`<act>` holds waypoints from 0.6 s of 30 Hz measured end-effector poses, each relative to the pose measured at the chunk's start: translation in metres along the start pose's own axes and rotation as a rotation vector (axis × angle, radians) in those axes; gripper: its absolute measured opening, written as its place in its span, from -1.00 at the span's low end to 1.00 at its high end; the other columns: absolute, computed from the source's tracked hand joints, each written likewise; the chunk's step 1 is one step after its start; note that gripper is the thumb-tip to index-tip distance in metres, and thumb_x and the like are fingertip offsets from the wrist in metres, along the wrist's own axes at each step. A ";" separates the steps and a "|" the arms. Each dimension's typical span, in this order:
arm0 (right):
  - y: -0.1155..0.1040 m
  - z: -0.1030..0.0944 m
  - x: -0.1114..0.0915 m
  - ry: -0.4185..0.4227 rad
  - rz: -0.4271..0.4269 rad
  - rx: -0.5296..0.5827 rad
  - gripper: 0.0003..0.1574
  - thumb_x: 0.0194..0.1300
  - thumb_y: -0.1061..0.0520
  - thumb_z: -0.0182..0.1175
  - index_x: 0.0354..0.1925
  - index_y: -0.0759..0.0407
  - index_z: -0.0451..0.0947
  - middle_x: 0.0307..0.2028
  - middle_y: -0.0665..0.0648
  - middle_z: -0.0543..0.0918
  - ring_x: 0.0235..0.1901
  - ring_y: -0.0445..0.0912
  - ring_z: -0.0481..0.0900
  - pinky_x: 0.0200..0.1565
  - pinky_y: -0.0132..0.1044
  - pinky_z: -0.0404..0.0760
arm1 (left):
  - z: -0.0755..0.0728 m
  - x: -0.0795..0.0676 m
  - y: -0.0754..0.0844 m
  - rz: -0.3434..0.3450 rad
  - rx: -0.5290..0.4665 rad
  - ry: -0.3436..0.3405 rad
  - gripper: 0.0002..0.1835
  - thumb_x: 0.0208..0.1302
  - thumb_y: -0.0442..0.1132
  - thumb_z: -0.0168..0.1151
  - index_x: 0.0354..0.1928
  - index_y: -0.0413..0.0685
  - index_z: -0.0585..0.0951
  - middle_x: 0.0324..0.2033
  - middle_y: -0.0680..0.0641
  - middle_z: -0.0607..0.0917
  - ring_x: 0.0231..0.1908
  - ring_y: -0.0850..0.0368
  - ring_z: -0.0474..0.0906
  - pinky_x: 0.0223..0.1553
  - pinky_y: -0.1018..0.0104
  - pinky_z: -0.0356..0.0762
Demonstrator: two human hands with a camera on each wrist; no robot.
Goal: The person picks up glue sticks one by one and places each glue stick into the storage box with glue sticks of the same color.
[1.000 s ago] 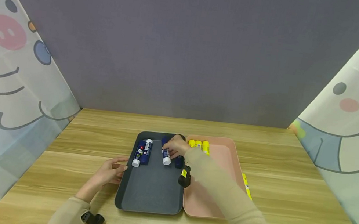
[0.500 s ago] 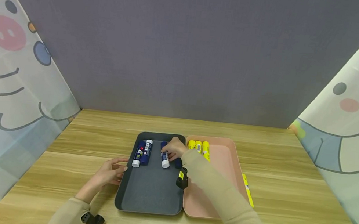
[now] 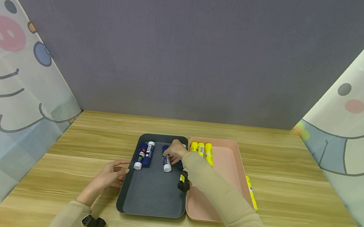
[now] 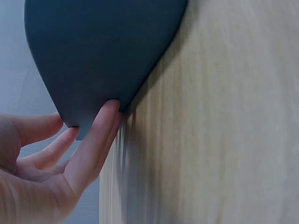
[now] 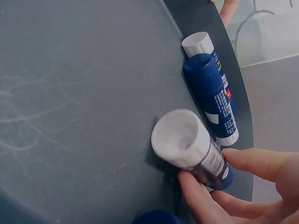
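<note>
A blue glue stick with a white cap (image 5: 182,140) lies tilted in the dark grey tray (image 3: 152,200); my right hand (image 3: 176,150) pinches its sides between thumb and fingers. Left of it, a glue stick with its white end nearer me (image 3: 140,157) and one turned the other way (image 3: 148,154) lie side by side along the tray wall. Another blue glue stick (image 3: 180,165) is partly hidden under my right hand. My left hand (image 3: 111,174) rests at the tray's left edge; in the left wrist view its fairly straight fingers (image 4: 96,140) touch the outer wall.
The pink tray (image 3: 204,209) stands against the grey tray's right side. Several yellow glue sticks (image 3: 209,154) lie at its far left, partly behind my right forearm. A yellow stick (image 3: 251,192) lies on the wooden table (image 3: 296,179) to the right. A grey panel (image 3: 192,54) rises behind.
The glue stick in my right hand has gone from raised to lower in the tray and slightly toward me and left. My left hand has stayed at the tray's edge.
</note>
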State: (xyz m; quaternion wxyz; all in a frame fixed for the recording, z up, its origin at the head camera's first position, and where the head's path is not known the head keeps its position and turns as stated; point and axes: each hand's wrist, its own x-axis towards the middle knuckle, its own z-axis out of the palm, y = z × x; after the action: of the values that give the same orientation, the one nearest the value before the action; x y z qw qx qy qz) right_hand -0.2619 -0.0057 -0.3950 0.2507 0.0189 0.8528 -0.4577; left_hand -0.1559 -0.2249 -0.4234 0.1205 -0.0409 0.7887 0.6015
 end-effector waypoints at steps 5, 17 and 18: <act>0.000 -0.001 -0.002 -0.005 -0.009 0.011 -0.59 0.05 0.31 0.20 -0.11 0.48 0.39 -0.44 0.28 0.52 -0.45 0.09 0.59 -0.41 -0.14 0.60 | 0.001 0.000 0.000 -0.006 0.004 0.007 -0.58 0.23 -0.39 -0.02 0.13 -0.38 0.28 -0.25 -0.27 0.58 -0.44 0.05 0.57 -0.45 0.13 0.56; -0.009 -0.008 -0.017 -0.041 -0.131 -0.004 -0.67 0.10 0.32 0.14 -0.11 0.40 0.46 -0.42 0.25 0.56 -0.39 0.13 0.59 -0.39 -0.13 0.59 | 0.000 0.000 0.001 -0.002 0.009 -0.002 -0.57 0.23 -0.38 -0.03 0.14 -0.38 0.27 -0.26 -0.27 0.58 -0.44 0.05 0.57 -0.45 0.13 0.56; -0.010 -0.010 -0.019 -0.051 -0.141 -0.005 -0.65 0.11 0.31 0.14 -0.09 0.40 0.45 -0.41 0.24 0.57 -0.38 0.13 0.59 -0.39 -0.13 0.59 | 0.000 0.000 0.001 -0.001 0.011 -0.004 -0.57 0.23 -0.38 -0.03 0.14 -0.38 0.27 -0.26 -0.27 0.58 -0.44 0.06 0.57 -0.45 0.13 0.56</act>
State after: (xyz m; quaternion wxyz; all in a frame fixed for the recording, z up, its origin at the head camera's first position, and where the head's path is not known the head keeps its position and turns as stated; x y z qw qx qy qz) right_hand -0.2521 0.0000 -0.3747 0.2397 -0.0537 0.8464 -0.4726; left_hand -0.1561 -0.2249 -0.4222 0.1227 -0.0396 0.7916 0.5973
